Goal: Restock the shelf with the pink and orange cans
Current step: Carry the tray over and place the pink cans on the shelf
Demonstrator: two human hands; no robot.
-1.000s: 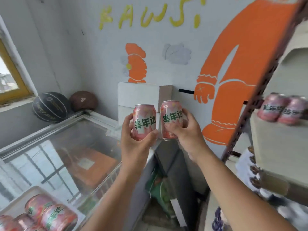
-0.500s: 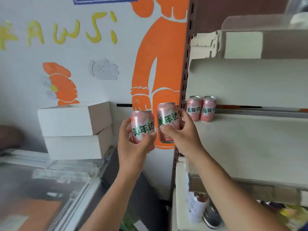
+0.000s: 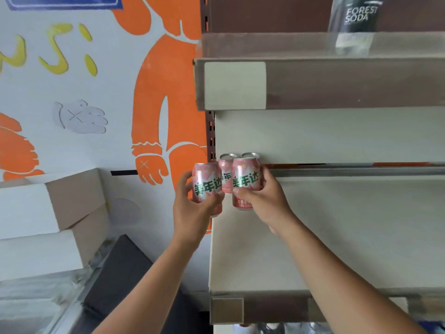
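Stacked white cardboard boxes (image 3: 36,213): far left, well apart from the hands.
Left hand (image 3: 192,213): fingers and thumb curled round the left pink-and-orange metal can (image 3: 207,186), thumb across its front.
Left can's axis: upright, slightly tilted, green lettering facing the camera; at the left edge of the beige flat shelf board (image 3: 337,225).
Right pink-and-orange metal can (image 3: 245,184): upright, lid up, over the shelf's back left corner, just in front of two shelved pink cans (image 3: 226,173).
Right hand (image 3: 267,203): fingers wrapped round it from the right, thumb on its front.
Change: half a second ago both cans were left of the shelf post; now they reach the shelf.
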